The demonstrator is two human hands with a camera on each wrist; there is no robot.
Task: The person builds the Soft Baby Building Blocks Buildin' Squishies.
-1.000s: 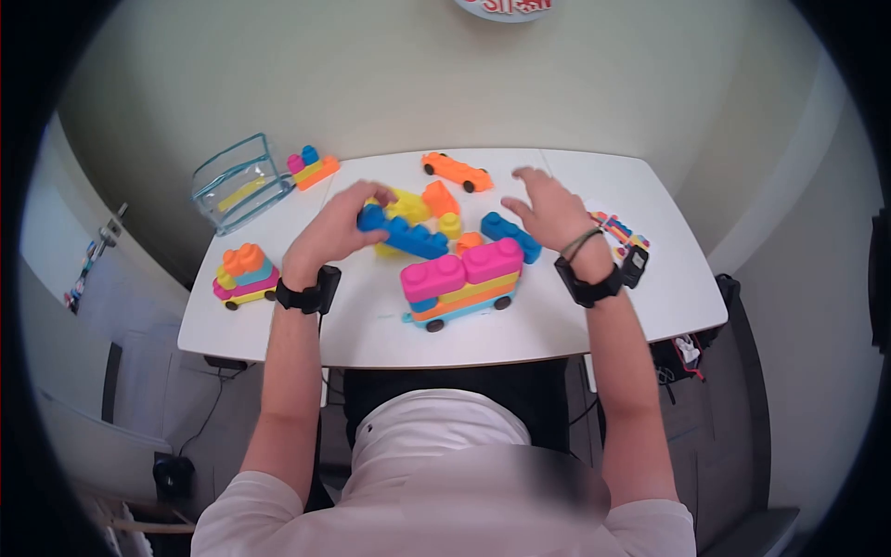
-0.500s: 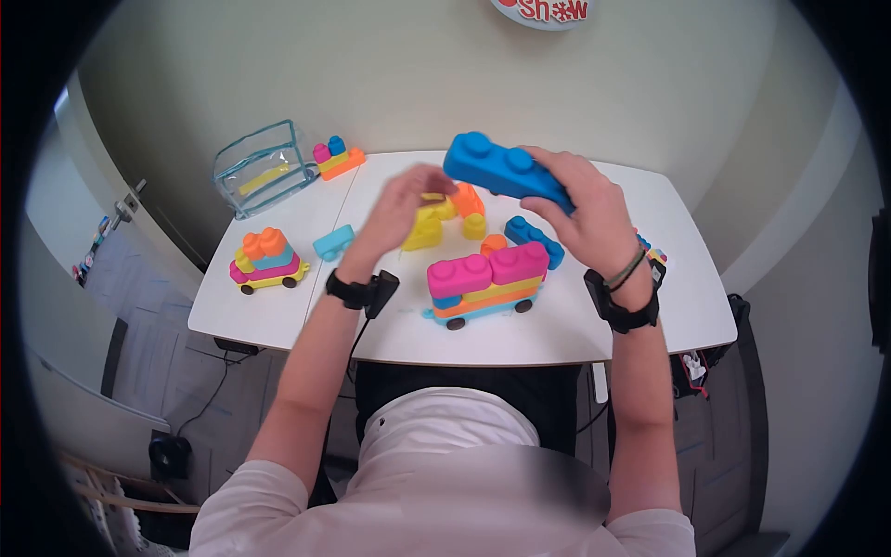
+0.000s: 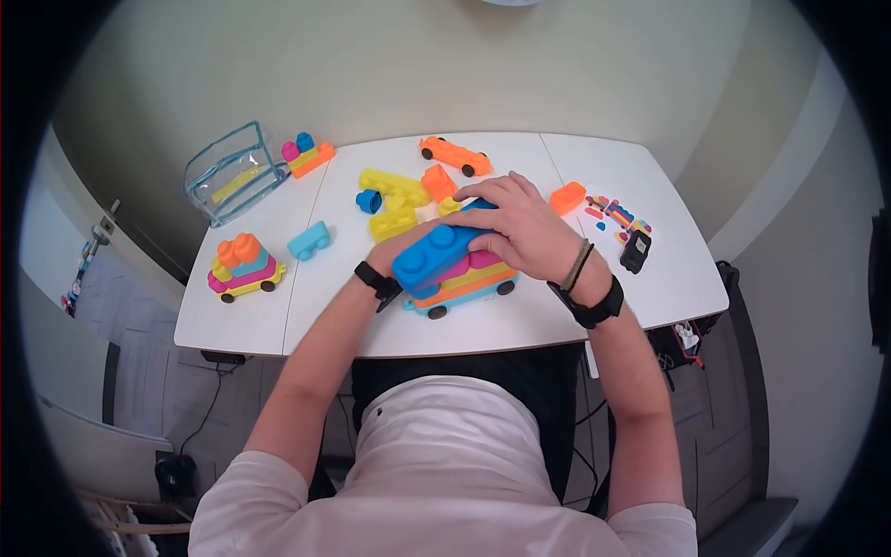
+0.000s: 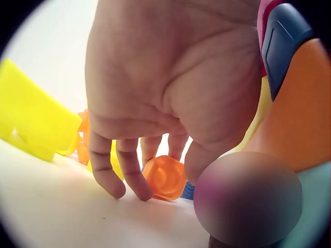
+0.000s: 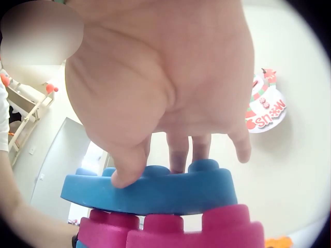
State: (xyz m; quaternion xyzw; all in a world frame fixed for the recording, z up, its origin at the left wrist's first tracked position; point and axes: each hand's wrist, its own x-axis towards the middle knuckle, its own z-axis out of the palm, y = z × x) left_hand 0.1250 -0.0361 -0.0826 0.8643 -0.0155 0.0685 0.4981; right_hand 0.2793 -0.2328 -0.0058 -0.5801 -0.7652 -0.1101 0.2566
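Note:
My right hand [image 3: 529,227] holds a long blue building block [image 3: 432,260] over the toy wagon of stacked blocks in front of me. Thumb and fingers lie on opposite sides of it. In the right wrist view the blue block [image 5: 155,192] sits close over the studs of the pink blocks [image 5: 196,235] on the wagon. Most of my left hand [image 3: 394,249] is hidden behind the blue block in the head view. The left wrist view shows the left hand [image 4: 165,88] pointing down beside the wagon, fingers and thumb around a small orange block [image 4: 164,178] at the tabletop.
Yellow blocks [image 3: 394,190] and an orange car base [image 3: 455,156] lie behind. A smaller block vehicle [image 3: 246,269], a light blue block [image 3: 309,241] and a clear bag [image 3: 232,176] are on the left. Tiny bricks [image 3: 617,215] and a black device [image 3: 636,252] lie right.
The blue block passed from my left hand to my right, then came down from the air onto the wagon's top. My left hand moved down behind the wagon.

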